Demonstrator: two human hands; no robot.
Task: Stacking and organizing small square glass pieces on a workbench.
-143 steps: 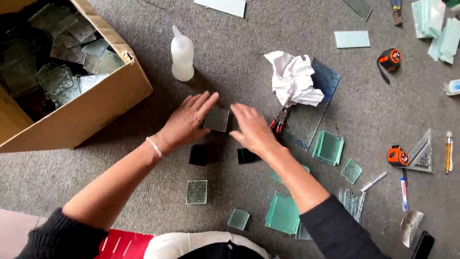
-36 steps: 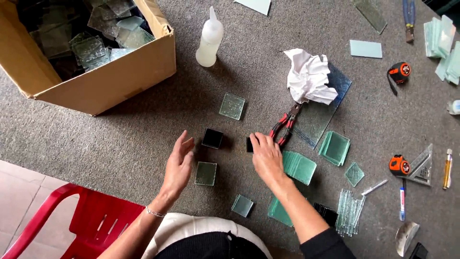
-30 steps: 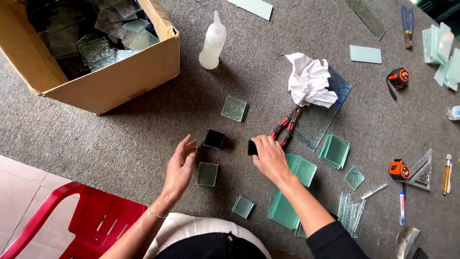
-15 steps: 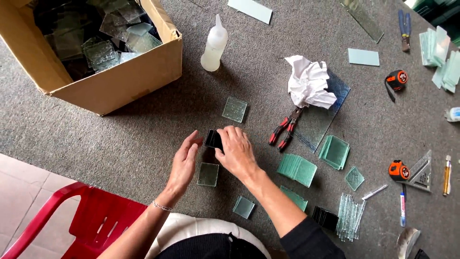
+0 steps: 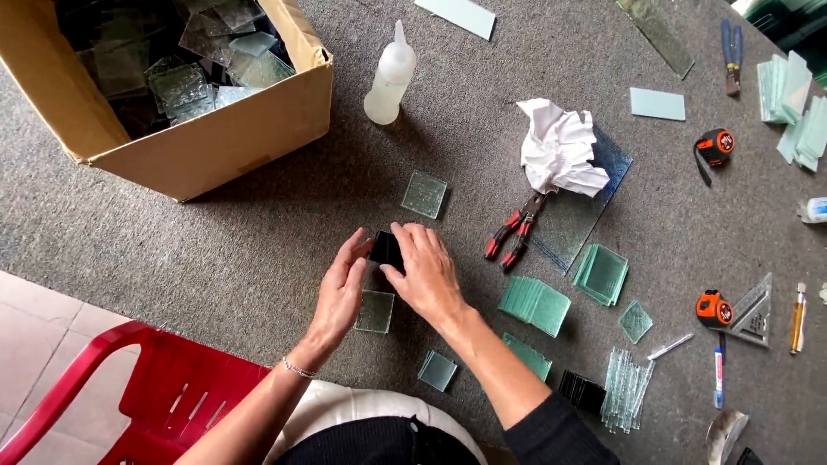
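Both of my hands meet over a small black glass square (image 5: 385, 248) on the grey carpet. My left hand (image 5: 342, 288) touches its left edge with the fingertips. My right hand (image 5: 424, 274) lies over its right side, fingers curled on it. A clear textured glass square (image 5: 376, 311) lies just below, between my wrists. Another clear square (image 5: 425, 194) lies a little farther away, and a small one (image 5: 438, 369) sits near my right forearm.
A cardboard box (image 5: 215, 146) of glass scraps stands far left. A squeeze bottle (image 5: 389, 76), crumpled white cloth (image 5: 560, 149), red-handled pliers (image 5: 512, 238), stacks of green glass squares (image 5: 534, 304), tape measures (image 5: 713, 307) and a red plastic stool (image 5: 129, 396) surround me.
My right hand moved left from the pliers side onto the black square beside my left hand. The second black piece that lay near the pliers is no longer seen there.
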